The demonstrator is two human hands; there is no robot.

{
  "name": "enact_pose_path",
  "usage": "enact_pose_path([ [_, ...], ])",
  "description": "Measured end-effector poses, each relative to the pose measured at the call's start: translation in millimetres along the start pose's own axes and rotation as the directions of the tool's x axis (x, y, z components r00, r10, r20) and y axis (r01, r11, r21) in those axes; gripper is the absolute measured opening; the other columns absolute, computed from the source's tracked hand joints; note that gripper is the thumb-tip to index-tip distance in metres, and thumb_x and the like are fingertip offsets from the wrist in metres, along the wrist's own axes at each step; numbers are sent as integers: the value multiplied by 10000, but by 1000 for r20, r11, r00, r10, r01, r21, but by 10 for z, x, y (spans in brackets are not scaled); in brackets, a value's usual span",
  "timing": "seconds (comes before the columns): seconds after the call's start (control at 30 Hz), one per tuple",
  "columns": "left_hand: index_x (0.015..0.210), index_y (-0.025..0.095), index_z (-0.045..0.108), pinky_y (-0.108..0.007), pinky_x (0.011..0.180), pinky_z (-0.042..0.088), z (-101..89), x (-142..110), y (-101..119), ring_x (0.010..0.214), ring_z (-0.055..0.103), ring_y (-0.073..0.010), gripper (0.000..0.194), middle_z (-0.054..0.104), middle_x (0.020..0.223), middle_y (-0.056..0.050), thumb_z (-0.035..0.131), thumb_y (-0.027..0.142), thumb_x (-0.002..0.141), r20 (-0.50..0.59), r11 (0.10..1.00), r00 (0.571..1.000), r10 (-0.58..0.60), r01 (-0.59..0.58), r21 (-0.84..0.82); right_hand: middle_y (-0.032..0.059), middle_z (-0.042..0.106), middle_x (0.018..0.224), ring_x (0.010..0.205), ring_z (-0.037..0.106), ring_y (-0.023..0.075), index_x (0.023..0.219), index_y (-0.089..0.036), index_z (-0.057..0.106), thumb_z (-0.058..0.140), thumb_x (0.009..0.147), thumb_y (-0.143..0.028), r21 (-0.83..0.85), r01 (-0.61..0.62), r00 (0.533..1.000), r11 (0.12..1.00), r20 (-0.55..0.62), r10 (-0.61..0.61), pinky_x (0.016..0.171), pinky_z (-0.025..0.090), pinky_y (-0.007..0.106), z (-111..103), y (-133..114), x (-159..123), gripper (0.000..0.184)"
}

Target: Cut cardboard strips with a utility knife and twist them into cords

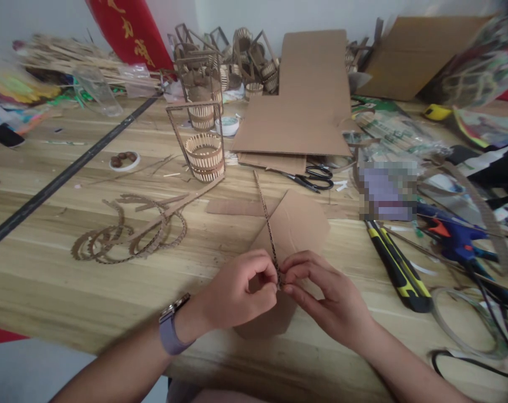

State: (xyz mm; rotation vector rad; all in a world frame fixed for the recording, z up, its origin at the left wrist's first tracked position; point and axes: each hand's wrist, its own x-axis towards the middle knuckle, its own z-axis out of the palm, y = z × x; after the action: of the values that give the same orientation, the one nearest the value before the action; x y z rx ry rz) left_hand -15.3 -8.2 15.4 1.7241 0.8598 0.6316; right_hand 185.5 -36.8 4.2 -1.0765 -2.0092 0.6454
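Note:
Between my two hands is a narrow corrugated cardboard strip, its far end pointing away over the table. My left hand, with a watch on its wrist, pinches the strip's near end between thumb and forefinger. Close against it, my right hand pinches the same end with its fingertips. Beneath the hands lies a flat piece of cardboard, partly hidden by them. A tangle of curled cardboard strips rests to the left. Further off stands a small basket of wooden slats with a tall square handle.
At right lie a yellow-black utility knife, a blue glue gun and loose cables. Black scissors lie before a large cardboard sheet. A long dark bar crosses the left side, near a small dish of brown nuts.

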Motion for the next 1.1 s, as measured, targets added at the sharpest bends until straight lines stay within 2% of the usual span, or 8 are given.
enact_pose_path([
  [0.17,757,191,539,-244,656,382,10,-9,-5,727,509,-126,203,531,772,20,632,321,881,-32,997,998,46,-44,71,37,695,905,827,679,150,961,-243,611,550,920,-121,-123,114,988,986,-89,-125,699,562,267,48,-22,-42,142],
  [0.3,792,186,544,-231,694,393,3,-21,-20,771,525,-122,154,549,822,9,596,243,925,-8,982,989,146,-144,122,30,688,897,814,671,139,943,-239,598,544,911,-96,-120,119,986,986,-99,-131,700,558,253,47,-38,-46,156],
  [0.47,777,188,515,-225,721,409,-3,-29,-2,803,531,-126,141,541,837,-3,552,162,910,11,959,972,234,-233,162,34,671,907,815,662,148,963,-241,570,545,889,-82,-112,132,987,985,-73,-141,712,554,270,37,-50,-64,178],
  [0.7,725,201,447,-234,708,410,30,-33,-23,776,513,-131,168,526,815,-7,506,129,865,33,955,972,232,-235,181,15,654,879,807,648,133,944,-249,513,539,880,-86,-108,137,988,985,-57,-144,718,539,249,49,-46,-69,177],
  [0.83,698,203,409,-234,674,395,37,-33,-49,742,492,-128,182,499,778,-1,499,150,847,59,959,969,240,-247,143,0,639,826,760,641,125,897,-253,492,528,875,-99,-37,114,991,993,-61,-116,672,527,224,41,-39,-53,159],
  [1.03,673,203,360,-221,650,379,-1,-27,-29,713,473,-112,211,503,784,2,490,144,829,103,970,967,235,-240,46,20,636,808,684,635,131,840,-243,477,473,941,-162,229,-65,998,971,7,65,591,518,248,1,-30,-78,129],
  [1.1,672,201,372,-224,649,377,-9,-24,-33,711,473,-112,208,501,784,4,497,159,833,117,974,968,221,-226,28,26,634,801,687,634,140,833,-239,481,471,952,-191,267,-85,996,960,28,80,588,520,261,-4,-35,-75,129],
])
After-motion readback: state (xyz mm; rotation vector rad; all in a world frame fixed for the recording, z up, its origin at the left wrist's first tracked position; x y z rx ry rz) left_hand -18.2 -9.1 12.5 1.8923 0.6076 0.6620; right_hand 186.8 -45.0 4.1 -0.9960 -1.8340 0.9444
